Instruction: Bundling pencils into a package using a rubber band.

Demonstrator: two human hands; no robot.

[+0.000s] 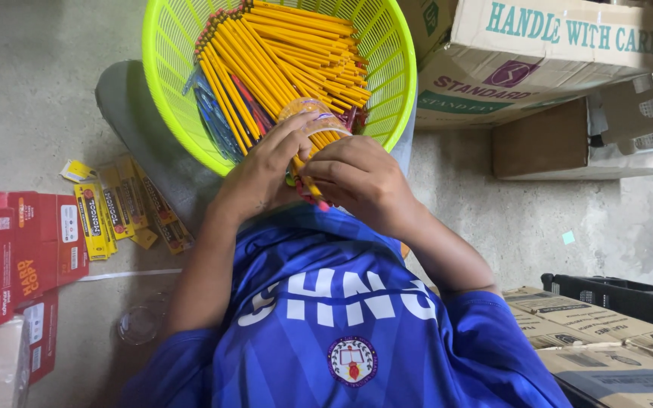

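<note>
Head view: my left hand (266, 170) and my right hand (360, 177) meet just below centre, both closed around a small bundle of yellow pencils (307, 177). A clear plastic sleeve (313, 115) sits over the bundle's far end, at 12 o'clock from my knuckles, and the left thumb presses against it. The bundle pokes out over the near rim of the lime-green mesh basket (164, 60), which fills the 12 o'clock part of the frame and carries a loose heap of yellow pencils (289, 53).

I judge the bundle light and stiff along its length, though the smooth lacquered sticks could slide past one another, so a grasp round the middle, squeezing them together, looks safest. The sleeve looks thin and slippery, best pinched at its open edge.

At 9 o'clock, flattened red and yellow cartons (54, 242) lie on the concrete floor (32, 91). Cardboard boxes (538, 53) stand at 2 o'clock.
</note>
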